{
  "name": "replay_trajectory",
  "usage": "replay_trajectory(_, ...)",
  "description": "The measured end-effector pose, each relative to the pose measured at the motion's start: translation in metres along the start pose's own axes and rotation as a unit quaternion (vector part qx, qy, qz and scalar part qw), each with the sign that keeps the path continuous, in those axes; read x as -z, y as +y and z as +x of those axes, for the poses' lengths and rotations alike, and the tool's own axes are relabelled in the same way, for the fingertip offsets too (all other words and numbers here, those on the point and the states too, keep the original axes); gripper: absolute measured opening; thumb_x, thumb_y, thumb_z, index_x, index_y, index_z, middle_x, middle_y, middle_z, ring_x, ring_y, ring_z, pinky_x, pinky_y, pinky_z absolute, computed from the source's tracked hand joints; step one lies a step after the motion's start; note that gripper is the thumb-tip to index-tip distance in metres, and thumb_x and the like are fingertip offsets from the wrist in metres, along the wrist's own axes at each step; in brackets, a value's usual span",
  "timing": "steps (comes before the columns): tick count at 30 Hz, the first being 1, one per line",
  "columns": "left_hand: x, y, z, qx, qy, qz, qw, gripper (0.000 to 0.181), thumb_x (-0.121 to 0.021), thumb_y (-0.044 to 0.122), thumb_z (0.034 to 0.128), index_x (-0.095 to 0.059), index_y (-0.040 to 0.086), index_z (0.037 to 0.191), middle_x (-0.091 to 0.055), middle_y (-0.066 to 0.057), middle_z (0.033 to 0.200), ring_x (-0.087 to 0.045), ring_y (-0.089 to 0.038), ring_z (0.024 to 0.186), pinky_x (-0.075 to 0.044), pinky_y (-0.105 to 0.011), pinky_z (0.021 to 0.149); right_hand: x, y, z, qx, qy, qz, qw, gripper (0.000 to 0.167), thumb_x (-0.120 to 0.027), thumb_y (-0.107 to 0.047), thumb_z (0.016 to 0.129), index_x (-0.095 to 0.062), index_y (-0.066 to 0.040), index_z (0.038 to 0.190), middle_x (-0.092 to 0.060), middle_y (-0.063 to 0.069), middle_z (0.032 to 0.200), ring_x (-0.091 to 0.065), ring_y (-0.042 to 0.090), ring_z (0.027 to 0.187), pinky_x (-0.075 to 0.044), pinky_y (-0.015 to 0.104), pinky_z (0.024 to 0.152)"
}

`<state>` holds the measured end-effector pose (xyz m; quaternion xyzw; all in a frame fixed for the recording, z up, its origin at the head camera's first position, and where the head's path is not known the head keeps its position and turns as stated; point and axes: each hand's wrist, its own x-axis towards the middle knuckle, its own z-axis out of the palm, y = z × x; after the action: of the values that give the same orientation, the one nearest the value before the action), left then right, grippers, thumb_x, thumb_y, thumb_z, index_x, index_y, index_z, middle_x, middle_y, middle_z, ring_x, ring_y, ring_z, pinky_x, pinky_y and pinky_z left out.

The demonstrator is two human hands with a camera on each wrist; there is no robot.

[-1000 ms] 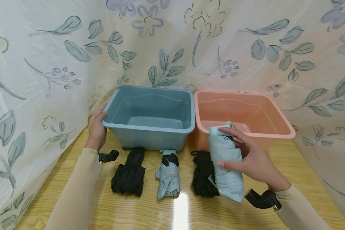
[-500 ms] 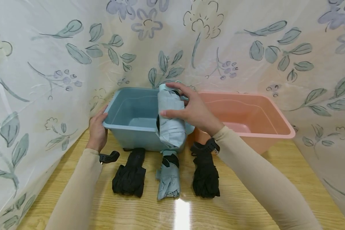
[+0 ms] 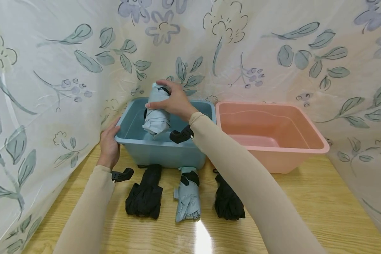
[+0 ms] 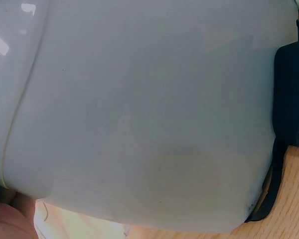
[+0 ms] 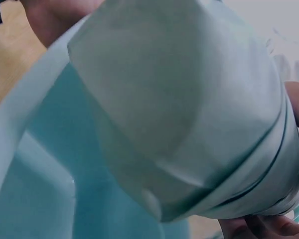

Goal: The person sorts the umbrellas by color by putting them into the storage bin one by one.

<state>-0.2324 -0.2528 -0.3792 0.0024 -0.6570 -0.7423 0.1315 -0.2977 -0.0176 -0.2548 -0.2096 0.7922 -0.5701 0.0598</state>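
My right hand [image 3: 176, 101] grips a folded light-blue umbrella [image 3: 157, 118] and holds it tilted over the blue bin [image 3: 168, 155], above its left half. Close up in the right wrist view, the umbrella's wrapped cloth [image 5: 189, 99] hides much of the bin's inside; fingers [image 5: 269, 226] show round its far end. At the bin's left rim, my left hand [image 3: 109, 144] holds on with the thumb at the edge. The bin's outer wall [image 4: 139, 109] fills most of the left wrist view, where only a bit of that hand shows.
On the wooden table [image 3: 165, 236], in front of the bins, lie a black folded umbrella [image 3: 144, 195], a grey-blue one [image 3: 188, 197] and another black one [image 3: 228, 199], partly behind my right sleeve. A pink bin [image 3: 273, 141] stands to the right. Floral sheeting [image 3: 260, 46] encloses the back and sides.
My right hand has carried the light-blue umbrella leftward and up, from in front of the pink bin to over the blue bin. The left hand has stayed at the rim.
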Motion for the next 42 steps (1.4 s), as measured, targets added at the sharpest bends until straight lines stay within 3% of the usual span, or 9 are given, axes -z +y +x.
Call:
replay_trajectory(5, 0.000, 0.000, 0.001, 0.002, 0.000, 0.008, 1.0000, 0.051, -0.027, 0.016, 0.1102, -0.028, 0.003, 0.159, -0.027, -0.009, 0.166, -0.026, -0.024, 0.151, -0.019, -0.041, 0.122, -0.020, 0.011, 0.017, -0.034, 0.016, -0.005, 0.9993, 0.083, -0.089, -0.023, 0.079, -0.047, -0.021, 0.151, -0.048, 0.007, 0.145, -0.055, 0.024, 0.112, -0.054, 0.036, 0.085)
replay_trajectory(11, -0.001, 0.001, -0.001, 0.011, 0.010, -0.001, 0.9999, 0.050, -0.028, 0.016, 0.1104, -0.029, 0.003, 0.159, -0.026, -0.011, 0.166, -0.024, -0.023, 0.151, -0.019, -0.036, 0.122, -0.038, 0.025, 0.029, -0.051, 0.015, -0.015, 0.9985, 0.082, -0.089, -0.027, 0.079, -0.049, -0.021, 0.150, -0.044, 0.003, 0.153, -0.050, 0.023, 0.126, -0.050, 0.037, 0.095)
replay_trajectory(18, -0.003, 0.000, -0.001, 0.010, 0.011, -0.005, 0.9999, 0.050, -0.028, 0.014, 0.1099, -0.028, 0.001, 0.158, -0.025, -0.012, 0.166, -0.023, -0.023, 0.151, -0.018, -0.036, 0.122, -0.052, 0.040, 0.039, -0.063, 0.006, 0.020, 0.9978, 0.081, -0.089, -0.023, 0.079, -0.050, -0.017, 0.149, -0.043, 0.004, 0.151, -0.048, 0.024, 0.127, -0.048, 0.039, 0.099)
replay_trajectory(26, -0.001, -0.001, 0.000, 0.007, 0.012, -0.009, 0.9999, 0.050, -0.028, 0.015, 0.1102, -0.029, 0.002, 0.158, -0.025, -0.011, 0.166, -0.023, -0.022, 0.151, -0.018, -0.035, 0.122, -0.069, 0.047, 0.044, -0.112, -0.004, 0.063, 0.9916, 0.077, -0.089, -0.023, 0.080, -0.052, -0.022, 0.148, -0.040, 0.008, 0.156, -0.047, 0.029, 0.134, -0.045, 0.045, 0.106)
replay_trajectory(29, -0.002, -0.001, 0.000, 0.007, 0.013, -0.012, 0.9998, 0.049, -0.028, 0.015, 0.1102, -0.031, 0.004, 0.158, -0.026, -0.010, 0.165, -0.025, -0.022, 0.151, -0.020, -0.035, 0.122, -0.074, 0.048, 0.045, -0.125, -0.006, 0.055, 0.9906, 0.077, -0.089, -0.024, 0.080, -0.053, -0.022, 0.147, -0.042, 0.009, 0.154, -0.049, 0.029, 0.131, -0.046, 0.044, 0.104)
replay_trajectory(35, -0.003, 0.001, -0.001, 0.007, 0.021, -0.011, 0.9997, 0.049, -0.029, 0.016, 0.1102, -0.033, 0.004, 0.158, -0.027, -0.009, 0.165, -0.024, -0.021, 0.151, -0.019, -0.036, 0.122, -0.079, 0.047, 0.047, -0.155, -0.029, 0.022, 0.9872, 0.075, -0.088, -0.028, 0.081, -0.053, -0.025, 0.147, -0.045, 0.010, 0.151, -0.052, 0.028, 0.125, -0.048, 0.043, 0.098)
replay_trajectory(42, -0.003, -0.001, 0.000, 0.011, 0.029, -0.023, 0.9993, 0.048, -0.031, 0.014, 0.1097, -0.035, 0.005, 0.157, -0.028, -0.009, 0.165, -0.023, -0.019, 0.151, -0.019, -0.032, 0.122, -0.080, 0.048, 0.049, -0.167, -0.075, 0.067, 0.9808, 0.078, -0.086, -0.016, 0.083, -0.048, -0.022, 0.151, -0.042, 0.014, 0.154, -0.049, 0.034, 0.134, -0.047, 0.048, 0.105)
